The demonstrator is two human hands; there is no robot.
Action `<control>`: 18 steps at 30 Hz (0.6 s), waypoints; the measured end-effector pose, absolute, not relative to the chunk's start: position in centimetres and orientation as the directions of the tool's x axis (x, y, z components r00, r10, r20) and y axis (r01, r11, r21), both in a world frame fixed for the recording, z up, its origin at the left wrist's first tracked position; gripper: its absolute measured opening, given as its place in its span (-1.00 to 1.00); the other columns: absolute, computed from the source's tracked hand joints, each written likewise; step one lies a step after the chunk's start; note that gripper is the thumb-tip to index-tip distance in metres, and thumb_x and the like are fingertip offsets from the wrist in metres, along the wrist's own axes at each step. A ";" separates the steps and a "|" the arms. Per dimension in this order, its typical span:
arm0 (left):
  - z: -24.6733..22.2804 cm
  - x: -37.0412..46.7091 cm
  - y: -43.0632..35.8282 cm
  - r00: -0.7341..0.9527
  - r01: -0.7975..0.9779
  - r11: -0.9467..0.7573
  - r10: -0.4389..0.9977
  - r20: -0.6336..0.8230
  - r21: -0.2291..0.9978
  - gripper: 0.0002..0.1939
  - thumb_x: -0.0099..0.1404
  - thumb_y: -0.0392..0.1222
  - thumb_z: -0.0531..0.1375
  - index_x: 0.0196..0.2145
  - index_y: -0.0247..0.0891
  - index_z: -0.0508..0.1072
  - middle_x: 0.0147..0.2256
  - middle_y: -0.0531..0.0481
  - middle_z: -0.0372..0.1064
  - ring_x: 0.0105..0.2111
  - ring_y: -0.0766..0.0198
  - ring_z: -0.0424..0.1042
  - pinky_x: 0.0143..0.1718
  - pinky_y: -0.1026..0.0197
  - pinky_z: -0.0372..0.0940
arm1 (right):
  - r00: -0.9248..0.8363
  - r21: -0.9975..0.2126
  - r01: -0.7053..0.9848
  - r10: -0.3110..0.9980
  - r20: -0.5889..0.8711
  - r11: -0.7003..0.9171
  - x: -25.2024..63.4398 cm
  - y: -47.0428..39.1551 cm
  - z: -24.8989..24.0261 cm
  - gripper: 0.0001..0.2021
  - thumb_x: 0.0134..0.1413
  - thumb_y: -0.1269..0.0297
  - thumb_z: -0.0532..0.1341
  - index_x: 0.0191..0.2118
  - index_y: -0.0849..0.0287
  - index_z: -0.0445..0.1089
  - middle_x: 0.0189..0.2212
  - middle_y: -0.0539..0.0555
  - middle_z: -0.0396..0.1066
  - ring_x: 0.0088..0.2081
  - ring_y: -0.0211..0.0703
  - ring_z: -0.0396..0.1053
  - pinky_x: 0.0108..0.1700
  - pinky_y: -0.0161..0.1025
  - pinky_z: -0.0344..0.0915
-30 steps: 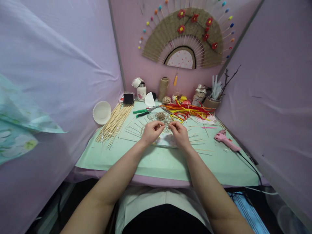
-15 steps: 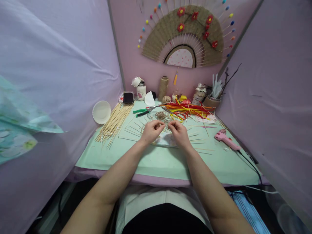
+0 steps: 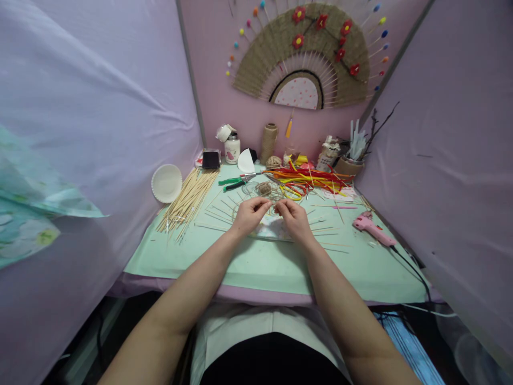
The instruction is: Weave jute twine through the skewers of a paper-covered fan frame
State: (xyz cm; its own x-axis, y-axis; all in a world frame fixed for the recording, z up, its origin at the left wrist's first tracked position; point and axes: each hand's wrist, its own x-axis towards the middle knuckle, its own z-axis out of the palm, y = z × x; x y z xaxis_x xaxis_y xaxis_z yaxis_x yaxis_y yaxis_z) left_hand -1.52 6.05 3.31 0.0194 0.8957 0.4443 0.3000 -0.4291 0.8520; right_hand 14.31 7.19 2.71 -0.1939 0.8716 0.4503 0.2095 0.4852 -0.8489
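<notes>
Green cloth [image 3: 264, 267] underlies both hands [image 3: 251, 215] [image 3: 293, 216], jar label [image 3: 326, 161] unreadable

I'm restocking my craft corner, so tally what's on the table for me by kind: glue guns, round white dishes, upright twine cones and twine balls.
Glue gun: 1
Round white dish: 1
Upright twine cone: 1
Twine balls: 2
Total: 5

Lighting soft, dim | faint shadow beneath hands [image 3: 272, 214] | edges stretched
</notes>
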 end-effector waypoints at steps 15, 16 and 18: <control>3.1 -1.5 6.2 0.032 0.237 -0.428 0.901 0.433 0.872 -0.74 0.18 -0.02 0.24 -0.41 -0.30 0.53 -0.51 0.02 0.38 -0.49 0.35 0.27 -0.45 0.28 0.18 | -0.164 -0.856 0.199 0.878 0.450 0.476 14.4 7.2 2.5 -0.65 0.24 0.04 0.06 -0.46 0.14 0.34 -0.52 0.00 0.34 -0.43 -0.21 0.27 -0.33 -0.27 0.21; 3.2 -1.6 6.2 0.021 0.201 -0.426 0.902 0.431 0.882 -0.74 0.17 -0.01 0.25 -0.42 -0.30 0.52 -0.51 0.02 0.38 -0.49 0.35 0.27 -0.45 0.29 0.18 | -0.137 -0.863 0.194 0.883 0.448 0.467 14.4 7.3 2.5 -0.64 0.25 0.02 0.05 -0.44 0.14 0.35 -0.51 0.01 0.35 -0.43 -0.21 0.27 -0.33 -0.27 0.21; 3.6 -1.8 6.2 -0.040 0.113 -0.421 0.903 0.428 0.900 -0.72 0.15 0.01 0.26 -0.42 -0.30 0.51 -0.54 0.04 0.35 -0.53 0.38 0.24 -0.50 0.30 0.16 | -0.075 -0.881 0.180 0.899 0.432 0.438 14.5 7.5 2.3 -0.63 0.25 -0.01 0.03 -0.39 0.15 0.37 -0.48 0.02 0.36 -0.41 -0.20 0.28 -0.33 -0.26 0.22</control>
